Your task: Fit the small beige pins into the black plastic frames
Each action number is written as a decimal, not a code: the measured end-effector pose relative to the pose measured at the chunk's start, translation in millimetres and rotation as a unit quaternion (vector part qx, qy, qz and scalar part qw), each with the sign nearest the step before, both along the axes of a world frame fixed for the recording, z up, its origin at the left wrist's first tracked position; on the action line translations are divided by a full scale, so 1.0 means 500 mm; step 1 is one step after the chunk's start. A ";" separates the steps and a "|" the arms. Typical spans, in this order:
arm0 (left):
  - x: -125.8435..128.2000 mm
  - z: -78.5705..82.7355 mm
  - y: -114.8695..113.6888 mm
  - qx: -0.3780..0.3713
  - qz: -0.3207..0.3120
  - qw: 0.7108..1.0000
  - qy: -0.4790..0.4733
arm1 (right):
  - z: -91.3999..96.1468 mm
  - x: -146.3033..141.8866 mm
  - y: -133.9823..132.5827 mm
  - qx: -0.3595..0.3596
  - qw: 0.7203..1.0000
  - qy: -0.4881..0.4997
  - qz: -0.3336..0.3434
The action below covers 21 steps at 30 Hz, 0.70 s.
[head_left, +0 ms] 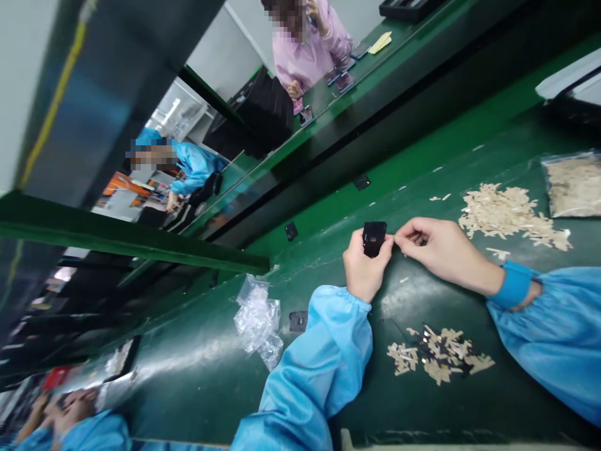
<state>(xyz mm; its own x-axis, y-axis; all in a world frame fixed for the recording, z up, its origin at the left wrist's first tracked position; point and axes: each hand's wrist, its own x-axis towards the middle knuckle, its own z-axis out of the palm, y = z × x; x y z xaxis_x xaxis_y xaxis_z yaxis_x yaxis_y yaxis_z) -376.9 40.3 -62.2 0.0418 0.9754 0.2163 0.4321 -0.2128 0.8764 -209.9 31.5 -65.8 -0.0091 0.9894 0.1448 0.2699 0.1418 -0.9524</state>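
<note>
My left hand grips a small black rectangular part upright between its fingers and thumb. My right hand comes in from the right, its pinched fingertips at the part's right edge. Anything held in that pinch is too small to make out. A heap of beige strips lies beyond my right hand, and a plastic bag of similar strips sits at the far right. Below my hands lies a smaller heap of beige strips mixed with black bits.
A crumpled clear plastic bag lies left of my left sleeve on the green workbench. Small black square fittings are set into the bench. Across a dark divider, a co-worker in pink sits beside several dark devices.
</note>
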 end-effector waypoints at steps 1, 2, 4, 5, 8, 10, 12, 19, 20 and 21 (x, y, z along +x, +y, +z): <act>0.000 0.001 0.001 0.006 0.004 1.000 0.008 | 0.002 0.000 -0.001 0.003 1.000 -0.006 -0.001; -0.001 0.002 0.002 0.012 0.006 1.000 0.014 | 0.004 0.000 -0.002 0.003 1.000 -0.009 -0.002; -0.002 0.002 0.005 0.014 0.005 1.000 0.016 | 0.008 0.000 -0.004 0.000 1.000 -0.007 -0.001; -0.002 0.002 0.006 0.010 0.002 1.000 0.012 | 0.010 0.000 -0.004 -0.003 1.000 -0.004 -0.001; -0.003 0.000 0.006 -0.004 -0.013 1.000 0.003 | 0.015 0.001 -0.003 -0.013 1.000 0.003 -0.007; -0.003 0.000 0.005 0.002 -0.019 1.000 0.014 | 0.018 0.000 -0.004 -0.021 1.000 0.003 -0.015; -0.002 0.002 0.002 0.019 -0.009 0.999 0.044 | 0.018 -0.002 -0.006 -0.029 0.999 0.006 -0.022; 0.005 0.008 -0.001 0.042 0.015 0.995 0.095 | 0.004 -0.006 -0.012 0.002 0.998 -0.042 -0.044; 0.005 0.008 0.001 0.030 0.010 0.997 0.074 | 0.003 -0.006 -0.012 0.009 0.998 -0.048 -0.045; 0.005 0.007 0.003 0.018 0.005 0.999 0.051 | 0.003 -0.005 -0.012 0.013 0.998 -0.051 -0.043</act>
